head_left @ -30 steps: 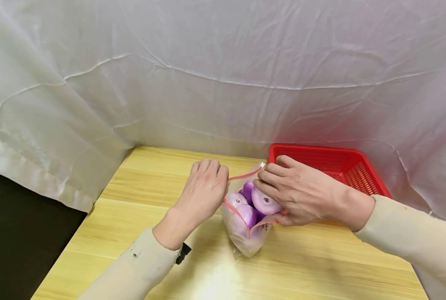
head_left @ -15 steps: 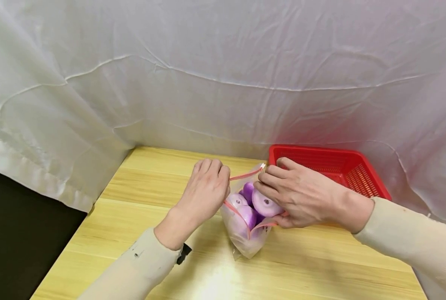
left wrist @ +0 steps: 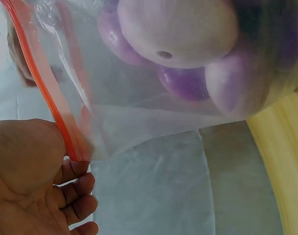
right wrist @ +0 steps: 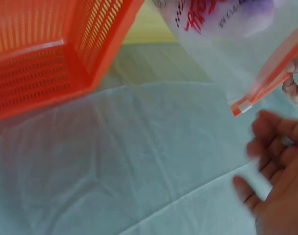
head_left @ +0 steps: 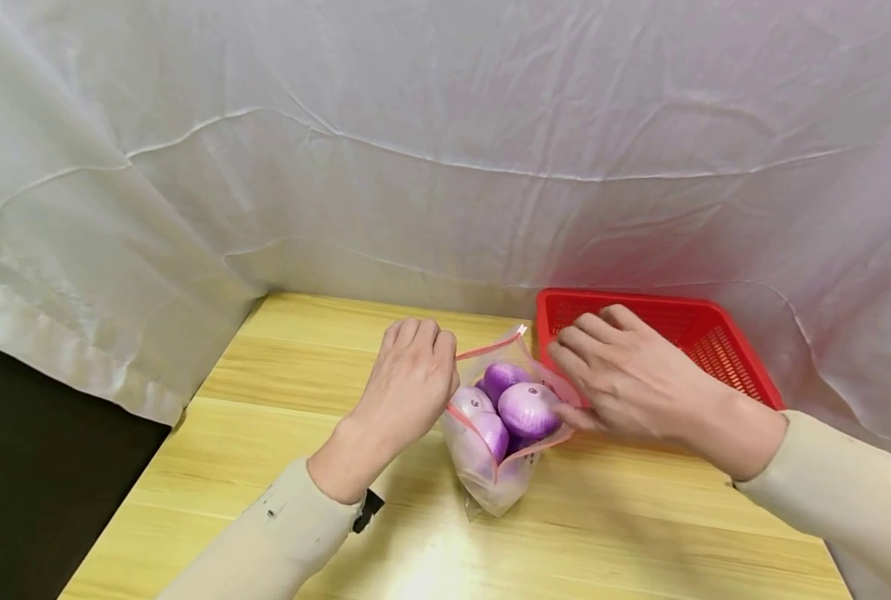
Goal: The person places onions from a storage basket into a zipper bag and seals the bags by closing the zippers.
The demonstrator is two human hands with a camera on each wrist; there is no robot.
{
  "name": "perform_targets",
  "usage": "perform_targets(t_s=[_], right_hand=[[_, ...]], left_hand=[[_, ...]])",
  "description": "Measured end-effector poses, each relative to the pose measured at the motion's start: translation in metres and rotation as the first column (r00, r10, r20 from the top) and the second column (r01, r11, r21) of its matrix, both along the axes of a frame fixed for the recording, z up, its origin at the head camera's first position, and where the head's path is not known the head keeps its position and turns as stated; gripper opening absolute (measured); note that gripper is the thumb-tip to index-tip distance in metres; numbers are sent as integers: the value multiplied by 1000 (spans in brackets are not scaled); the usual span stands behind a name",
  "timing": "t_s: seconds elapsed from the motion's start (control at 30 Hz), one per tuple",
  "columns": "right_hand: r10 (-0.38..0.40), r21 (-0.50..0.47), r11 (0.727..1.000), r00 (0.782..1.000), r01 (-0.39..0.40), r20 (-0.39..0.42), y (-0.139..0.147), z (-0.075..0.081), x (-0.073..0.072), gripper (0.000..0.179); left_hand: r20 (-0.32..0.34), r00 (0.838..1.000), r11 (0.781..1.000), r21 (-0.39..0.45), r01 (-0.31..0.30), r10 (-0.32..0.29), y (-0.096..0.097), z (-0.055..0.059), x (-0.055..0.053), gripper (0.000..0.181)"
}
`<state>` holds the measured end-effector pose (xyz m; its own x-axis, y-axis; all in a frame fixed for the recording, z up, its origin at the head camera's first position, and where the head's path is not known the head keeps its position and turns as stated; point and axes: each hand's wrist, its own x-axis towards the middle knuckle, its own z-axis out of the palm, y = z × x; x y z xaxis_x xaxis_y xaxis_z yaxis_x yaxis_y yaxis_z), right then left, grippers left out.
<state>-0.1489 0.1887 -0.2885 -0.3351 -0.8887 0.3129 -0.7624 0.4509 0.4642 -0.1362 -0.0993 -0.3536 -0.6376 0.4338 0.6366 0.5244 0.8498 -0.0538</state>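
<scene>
A clear zip bag [head_left: 499,493] with a red closing strip stands on the table with its mouth spread. Inside it are several purple onions [head_left: 528,410]; the largest one lies on top at the right. My left hand [head_left: 407,379] pinches the left edge of the bag's mouth; the left wrist view shows the strip [left wrist: 46,88] between thumb and fingers. My right hand [head_left: 621,379] hovers just right of the mouth, fingers loosely bent with nothing in them. In the right wrist view a white slider [right wrist: 245,106] sits at the strip's end, near those fingertips.
A red plastic basket [head_left: 640,295] with slotted walls stands at the back right, partly behind my right hand. Pale cloth [head_left: 445,225] hangs behind the wood-grain table [head_left: 265,417]. A dark area [head_left: 32,475] lies beyond the table's left edge.
My right hand has let go of the top onion and moved to the right, off the bag's mouth. The onion now rests among the others. My left hand keeps its place.
</scene>
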Motion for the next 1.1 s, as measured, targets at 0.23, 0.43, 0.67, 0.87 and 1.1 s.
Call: perform_targets(t_s=[0.23,0.43,0.67,0.87,1.1], right_hand=[[-302,-69,939,903,338,305,7,-8,15,43],[-397,-152,849,801,506,448,-11,-7,1,38],[-373,-212,846,827,490,421,-15,-12,-8,40],[-417,-149,839,793,524,444,-13,-13,27,53],[-379,-224,831,814,508,440,-25,-28,74,53]], left_hand=[[-23,1000,1000,14,1,0,-1,-1,-1,12],[14,1000,1000,11,-28,28,1,7,2,13],[20,995,995,5,-100,100,9,12,8,20],[11,994,994,16,-106,106,9,9,8,22],[10,995,995,22,-95,95,10,8,5,22]])
